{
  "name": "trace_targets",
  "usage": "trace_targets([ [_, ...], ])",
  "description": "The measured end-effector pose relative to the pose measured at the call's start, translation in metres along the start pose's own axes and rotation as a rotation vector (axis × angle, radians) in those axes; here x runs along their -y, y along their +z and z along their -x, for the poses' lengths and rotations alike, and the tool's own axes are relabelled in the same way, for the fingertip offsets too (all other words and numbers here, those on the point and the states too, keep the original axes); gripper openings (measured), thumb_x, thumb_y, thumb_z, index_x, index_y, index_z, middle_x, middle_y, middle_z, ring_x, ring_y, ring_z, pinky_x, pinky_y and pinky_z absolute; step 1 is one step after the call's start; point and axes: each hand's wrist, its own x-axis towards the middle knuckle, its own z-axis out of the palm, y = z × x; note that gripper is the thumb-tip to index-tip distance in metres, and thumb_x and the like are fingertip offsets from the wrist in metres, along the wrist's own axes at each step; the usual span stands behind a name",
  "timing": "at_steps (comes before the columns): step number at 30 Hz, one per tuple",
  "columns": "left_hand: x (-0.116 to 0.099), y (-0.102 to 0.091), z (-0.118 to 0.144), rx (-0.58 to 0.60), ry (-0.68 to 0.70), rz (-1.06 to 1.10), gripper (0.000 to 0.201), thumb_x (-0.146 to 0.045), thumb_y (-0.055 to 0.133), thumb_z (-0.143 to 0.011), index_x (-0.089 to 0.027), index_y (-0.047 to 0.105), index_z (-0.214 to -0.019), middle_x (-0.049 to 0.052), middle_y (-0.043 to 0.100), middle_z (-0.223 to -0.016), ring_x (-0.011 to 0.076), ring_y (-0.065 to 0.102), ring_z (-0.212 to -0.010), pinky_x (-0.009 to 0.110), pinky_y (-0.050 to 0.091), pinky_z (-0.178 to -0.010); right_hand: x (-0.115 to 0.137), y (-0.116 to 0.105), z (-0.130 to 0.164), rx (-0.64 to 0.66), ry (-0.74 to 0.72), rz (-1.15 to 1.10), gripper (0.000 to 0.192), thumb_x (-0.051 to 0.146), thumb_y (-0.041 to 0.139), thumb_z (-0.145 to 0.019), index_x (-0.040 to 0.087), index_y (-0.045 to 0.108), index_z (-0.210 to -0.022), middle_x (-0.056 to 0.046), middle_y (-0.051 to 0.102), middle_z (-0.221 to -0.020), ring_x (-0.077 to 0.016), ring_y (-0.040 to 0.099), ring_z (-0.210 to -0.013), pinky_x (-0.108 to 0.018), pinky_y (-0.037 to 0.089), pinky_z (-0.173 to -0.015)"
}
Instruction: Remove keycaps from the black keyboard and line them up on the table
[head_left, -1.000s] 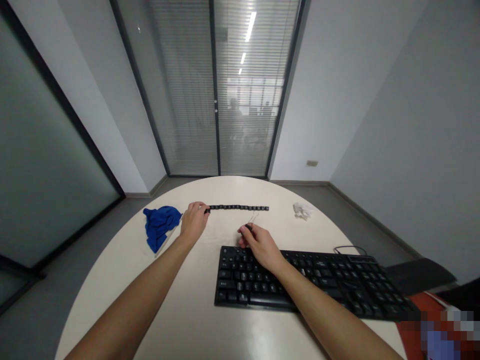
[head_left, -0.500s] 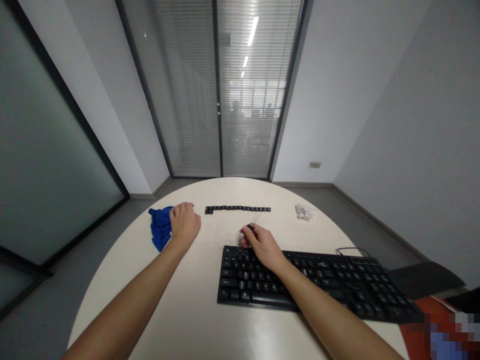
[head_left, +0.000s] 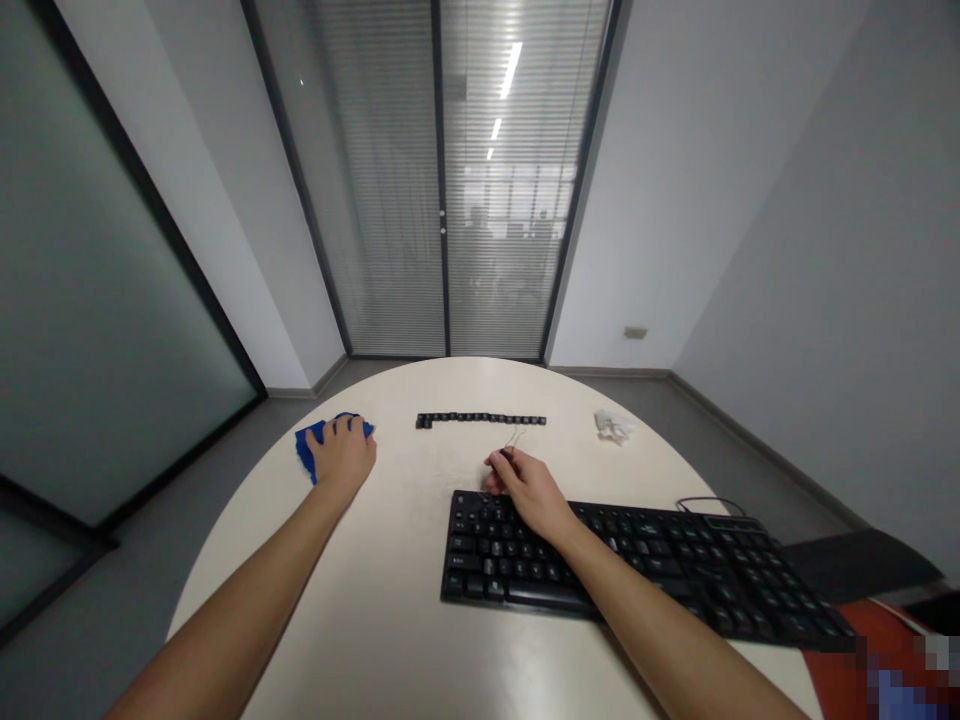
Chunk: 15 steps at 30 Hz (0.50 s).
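Now left hand (head_left: pixel 341 455) grips blue cloth (head_left: pixel 309 447); right hand (head_left: pixel 529 488) pinches a keycap (head_left: pixel 507 455).

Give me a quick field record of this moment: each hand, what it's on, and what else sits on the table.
left hand: resting on the blue cloth, fingers curled over it
right hand: at the keyboard's far left edge, pinching a small wire tool
keyboard: black, near right, cabled
keycaps: row lying beyond both hands, untouched
tissue: crumpled, far right
table: round, white
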Motion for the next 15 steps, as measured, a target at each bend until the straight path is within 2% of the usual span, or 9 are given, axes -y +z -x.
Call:
trace_targets([
  [6, 0.017, 0.007, -0.006, 0.007, 0.018, 0.060, 0.038, -0.025, 0.049, -0.085, -0.016, 0.059, -0.121, 0.017, 0.061, -0.124, 0.0353, 0.052, -0.113, 0.057, 0.029, -0.102, 0.003, -0.001, 0.001, -0.006, -0.004, -0.016, 0.038, 0.052, 0.043, -0.096, 0.018, 0.061, -0.090, -0.002, 0.069, -0.072, -0.0167, 0.066, -0.067, -0.028, 0.051, -0.068],
  [9, 0.020, 0.008, -0.006, 0.001, 0.013, 0.075, 0.038, -0.026, 0.049, -0.086, -0.017, 0.059, -0.121, 0.017, 0.060, -0.127, 0.0356, 0.050, -0.116, 0.059, 0.025, -0.105, 0.004, 0.000, 0.001, -0.011, -0.016, -0.021, 0.041, 0.054, 0.041, -0.097, 0.018, 0.061, -0.090, -0.002, 0.068, -0.071, -0.0164, 0.066, -0.066, -0.028, 0.051, -0.068],
  [12, 0.013, 0.003, -0.003, -0.022, 0.025, 0.055, 0.038, -0.027, 0.050, -0.085, -0.017, 0.059, -0.121, 0.017, 0.055, -0.133, 0.0366, 0.044, -0.124, 0.062, 0.017, -0.109, 0.007, 0.000, 0.003, 0.012, -0.042, 0.018, 0.043, 0.054, 0.039, -0.098, 0.018, 0.062, -0.088, -0.002, 0.067, -0.068, -0.0163, 0.065, -0.064, -0.028, 0.050, -0.068],
  [15, -0.004, -0.008, 0.000, -0.094, 0.056, 0.089, 0.042, -0.027, 0.053, -0.084, -0.014, 0.055, -0.124, 0.018, 0.050, -0.139, 0.0371, 0.036, -0.132, 0.061, 0.012, -0.112, 0.010, 0.000, 0.005, 0.078, -0.065, 0.050, 0.041, 0.052, 0.039, -0.099, 0.019, 0.061, -0.087, -0.001, 0.068, -0.070, -0.0161, 0.064, -0.063, -0.028, 0.049, -0.067],
])
